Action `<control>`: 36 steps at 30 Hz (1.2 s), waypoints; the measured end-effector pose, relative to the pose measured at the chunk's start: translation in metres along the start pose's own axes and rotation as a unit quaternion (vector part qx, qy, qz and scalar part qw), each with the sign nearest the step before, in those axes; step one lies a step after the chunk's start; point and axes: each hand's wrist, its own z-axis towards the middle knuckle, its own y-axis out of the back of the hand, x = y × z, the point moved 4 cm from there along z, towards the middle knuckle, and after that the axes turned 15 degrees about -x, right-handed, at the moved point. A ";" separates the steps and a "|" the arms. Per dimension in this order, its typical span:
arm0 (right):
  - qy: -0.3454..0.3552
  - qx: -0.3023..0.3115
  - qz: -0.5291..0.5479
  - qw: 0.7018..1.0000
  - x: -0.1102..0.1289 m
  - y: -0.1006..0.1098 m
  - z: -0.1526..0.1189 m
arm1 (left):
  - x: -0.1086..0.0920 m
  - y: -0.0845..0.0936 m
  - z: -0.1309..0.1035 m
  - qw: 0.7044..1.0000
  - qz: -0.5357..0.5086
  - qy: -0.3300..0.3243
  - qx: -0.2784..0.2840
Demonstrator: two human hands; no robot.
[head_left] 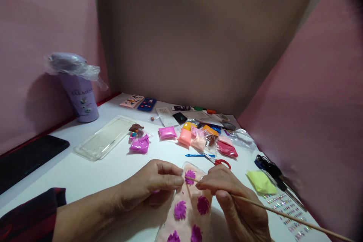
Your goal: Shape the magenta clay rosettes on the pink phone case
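A phone case point(189, 196) coated in pale peach clay lies tilted between my hands, dotted with several purple clay flowers point(180, 210). My left hand point(159, 181) grips its upper left edge between thumb and fingers. A bit of purple shows beneath that hand, too hidden to make out. My right hand point(238, 204) is closed around a long wooden skewer point(286, 215), which runs off past the lower right. The skewer's tip touches the top purple flower point(190, 177). Scissors point(222, 163) with red handles and a blue pen-like tool point(195, 155) lie just beyond the case.
Clay packets point(167, 132) are spread behind the case, near a clear phone case point(104, 140). At left stand a purple tumbler point(82, 94) and a black phone point(31, 159). A yellow packet point(261, 182) and gem stickers point(289, 211) lie right. Pink walls enclose both sides.
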 end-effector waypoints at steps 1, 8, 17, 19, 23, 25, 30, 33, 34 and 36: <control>-0.007 0.002 0.002 1.000 -0.001 0.000 -0.001 | 0.000 0.000 0.000 1.000 -0.002 0.002 0.002; -0.035 -0.004 0.015 0.999 -0.004 0.006 -0.004 | 0.002 0.001 0.001 1.000 -0.017 0.012 0.008; -0.035 -0.001 -0.002 0.999 -0.004 0.004 -0.004 | 0.002 0.001 0.002 1.000 -0.015 0.006 0.011; -0.033 -0.004 -0.002 0.999 -0.003 0.004 -0.004 | 0.002 0.001 0.001 1.000 -0.015 0.007 0.009; -0.025 -0.013 0.000 1.000 -0.003 0.005 -0.003 | 0.002 0.001 0.000 1.000 -0.007 0.012 0.010; -0.030 -0.015 -0.005 0.999 -0.003 0.004 -0.002 | 0.002 0.001 0.001 1.000 -0.006 0.011 0.010; -0.033 -0.009 0.000 0.999 -0.002 0.005 -0.003 | 0.000 0.001 0.002 1.000 -0.011 0.010 0.006; -0.024 -0.007 -0.006 1.000 0.000 0.006 -0.003 | 0.000 0.001 0.001 1.000 -0.013 0.013 0.000; -0.023 -0.005 -0.009 1.000 0.000 0.006 -0.003 | 0.000 0.001 0.001 1.000 -0.013 0.013 -0.002; -0.024 -0.004 -0.009 1.000 -0.001 0.005 -0.002 | 0.001 0.001 0.001 1.000 -0.010 0.013 -0.002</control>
